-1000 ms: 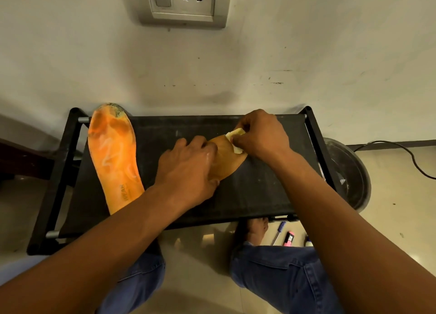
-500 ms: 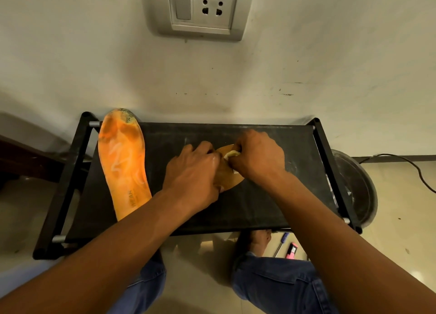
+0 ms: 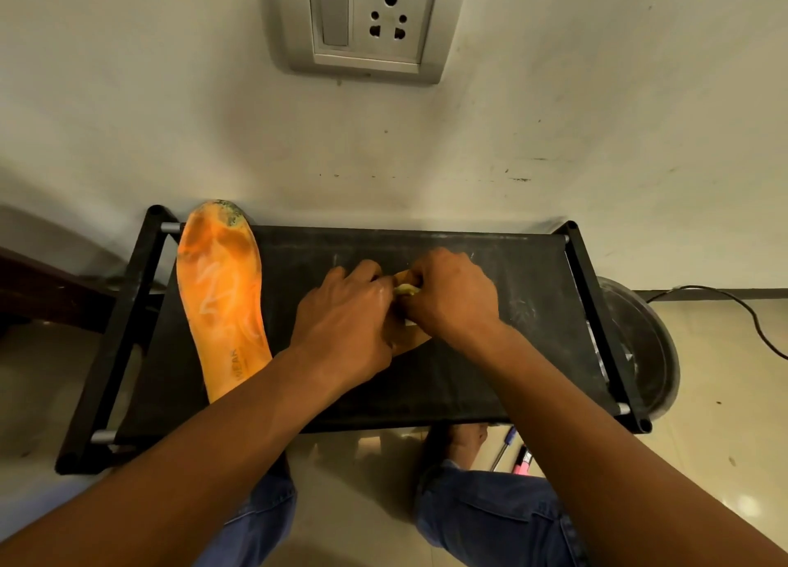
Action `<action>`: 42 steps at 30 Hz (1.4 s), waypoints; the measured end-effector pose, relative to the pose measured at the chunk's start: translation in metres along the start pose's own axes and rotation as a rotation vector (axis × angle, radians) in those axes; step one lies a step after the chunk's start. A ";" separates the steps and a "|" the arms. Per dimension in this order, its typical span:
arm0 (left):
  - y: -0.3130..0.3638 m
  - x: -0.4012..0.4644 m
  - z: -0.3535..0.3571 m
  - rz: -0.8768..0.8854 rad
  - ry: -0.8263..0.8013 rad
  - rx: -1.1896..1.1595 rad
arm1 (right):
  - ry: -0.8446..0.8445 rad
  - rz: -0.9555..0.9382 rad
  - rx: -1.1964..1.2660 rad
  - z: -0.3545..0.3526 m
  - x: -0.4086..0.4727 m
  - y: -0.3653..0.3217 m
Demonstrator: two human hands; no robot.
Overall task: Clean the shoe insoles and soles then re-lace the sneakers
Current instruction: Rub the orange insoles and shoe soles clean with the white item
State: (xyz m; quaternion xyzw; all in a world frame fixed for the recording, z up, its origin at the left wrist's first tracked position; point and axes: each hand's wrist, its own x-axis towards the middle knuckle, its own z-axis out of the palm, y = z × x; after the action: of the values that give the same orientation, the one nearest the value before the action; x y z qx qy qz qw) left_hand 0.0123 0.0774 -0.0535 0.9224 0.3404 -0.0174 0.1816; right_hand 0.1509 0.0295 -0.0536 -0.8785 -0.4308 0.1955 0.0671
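Two insoles lie on one low black rack (image 3: 490, 379), which has a fabric top stretched between black side bars and stands against a scuffed pale wall (image 3: 554, 119). One orange insole (image 3: 221, 298) lies along the left end of the rack, toe end far and touching the wall, its surface stained and streaked white. The second insole (image 3: 411, 338) lies at the middle of the rack and is almost wholly hidden under the two hands; only a brown sliver shows near and far of them. The left hand (image 3: 343, 321) rests on this insole with its fingers curled over it, holding it down. The right hand (image 3: 454, 296) sits just beside, its fingers bent tight round one small pale cloth or sponge (image 3: 405, 290) pressed on the insole. On the wall above is one grey switch and socket plate (image 3: 366, 25). At the right end of the rack stands one dark round bin (image 3: 639, 345), and one black cable (image 3: 733, 306) runs along the tiled floor (image 3: 725, 430). Two pens (image 3: 518, 453) lie on the floor beneath the near edge, beside a bare foot (image 3: 467, 441). Compared with half a second ago, the hands sit closer together, covering more of the middle insole, and the view has tipped up so that more of the wall plate shows.
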 end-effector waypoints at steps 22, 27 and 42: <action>-0.004 0.002 -0.011 -0.032 -0.105 -0.025 | 0.000 -0.012 -0.043 0.001 -0.003 -0.008; -0.007 0.003 -0.011 -0.022 -0.133 0.000 | 0.156 0.116 -0.091 -0.016 0.003 0.010; -0.006 0.003 -0.008 -0.013 -0.103 -0.001 | 0.174 0.101 -0.093 -0.015 0.003 0.014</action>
State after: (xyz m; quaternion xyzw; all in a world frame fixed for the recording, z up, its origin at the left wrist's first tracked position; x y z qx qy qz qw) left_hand 0.0105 0.0862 -0.0480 0.9180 0.3364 -0.0660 0.1993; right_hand 0.1688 0.0238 -0.0450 -0.9149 -0.3870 0.1015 0.0533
